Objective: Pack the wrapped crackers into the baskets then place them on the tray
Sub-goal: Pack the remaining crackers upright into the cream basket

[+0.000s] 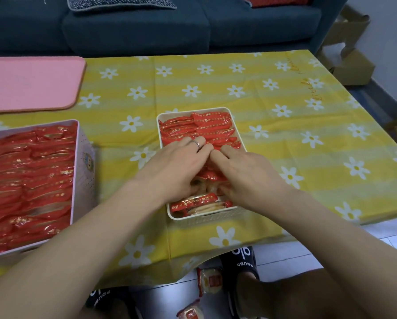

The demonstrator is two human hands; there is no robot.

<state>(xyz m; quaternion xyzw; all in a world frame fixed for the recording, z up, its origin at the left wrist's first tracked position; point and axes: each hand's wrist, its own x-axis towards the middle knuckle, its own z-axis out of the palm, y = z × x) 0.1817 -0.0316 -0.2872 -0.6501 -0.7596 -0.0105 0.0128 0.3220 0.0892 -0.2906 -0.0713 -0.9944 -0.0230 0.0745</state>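
A white basket [206,218] stands in the middle of the table, packed with red wrapped crackers [199,125] set on edge. Both my hands are inside it, side by side. My left hand [179,164], with a ring on it, curls its fingers over a bunch of packets, thumb on the near side. My right hand [245,173] grips the same bunch from the right. At the basket's near end a few packets [197,201] lie flatter. To the left, a pink basket [78,157] is full of the same packets. The pink tray [32,84] lies at the far left.
A yellow daisy-print cloth [285,134] covers the table. Two wrapped crackers lie on the floor by my feet, one [210,280] nearer the table and one [189,311] lower down. A dark sofa [135,31] stands behind the table, with cardboard boxes [351,63] at the right.
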